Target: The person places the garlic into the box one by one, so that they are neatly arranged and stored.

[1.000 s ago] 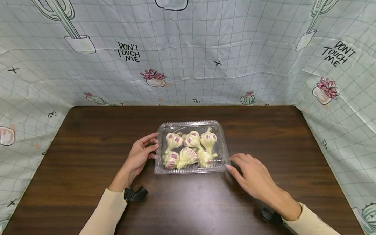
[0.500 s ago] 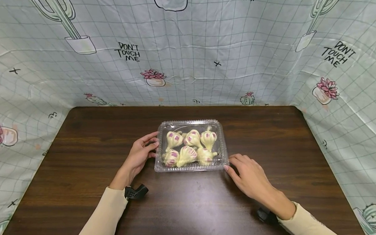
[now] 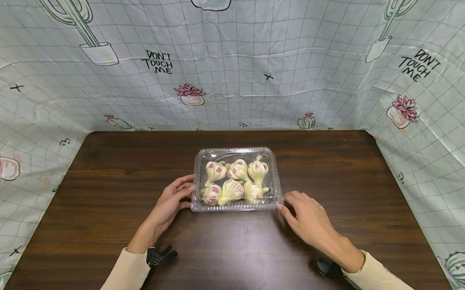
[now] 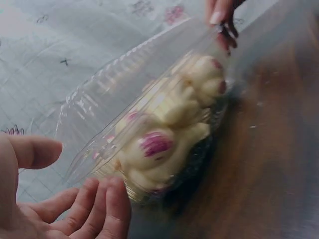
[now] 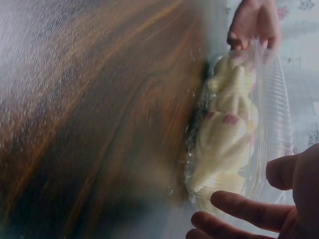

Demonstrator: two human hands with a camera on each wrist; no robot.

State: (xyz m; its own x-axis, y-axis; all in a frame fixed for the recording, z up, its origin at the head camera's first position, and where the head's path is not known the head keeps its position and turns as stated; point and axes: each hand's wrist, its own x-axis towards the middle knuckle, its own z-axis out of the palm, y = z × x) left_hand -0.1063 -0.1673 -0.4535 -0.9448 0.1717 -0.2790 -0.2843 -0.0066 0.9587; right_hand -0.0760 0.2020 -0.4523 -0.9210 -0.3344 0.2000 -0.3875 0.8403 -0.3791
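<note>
A clear plastic clamshell box (image 3: 233, 208) sits mid-table with its lid down. Inside lie several cream garlic bulbs (image 3: 232, 191) with purple patches, in two rows. My left hand (image 3: 168, 207) is at the box's left side, fingertips right at its wall. In the left wrist view its thumb (image 4: 42, 152) stands apart from the fingers, beside the lid rim. At the front right corner, my right hand (image 3: 309, 219) touches the box with extended fingers. The right wrist view has that thumb (image 5: 281, 173) at the rim and the index finger (image 5: 249, 209) low along the side.
The dark wooden table (image 3: 227, 257) reaches back to a pale cloth (image 3: 235, 76) printed with grid lines and cacti. That cloth also hangs along both sides. A black strap device (image 3: 161, 255) is on the left wrist, another (image 3: 328, 268) on the right.
The box has shifted slightly toward the back, the right hand moving along with it. My left hand has since slid a little toward the front along the box's side.
</note>
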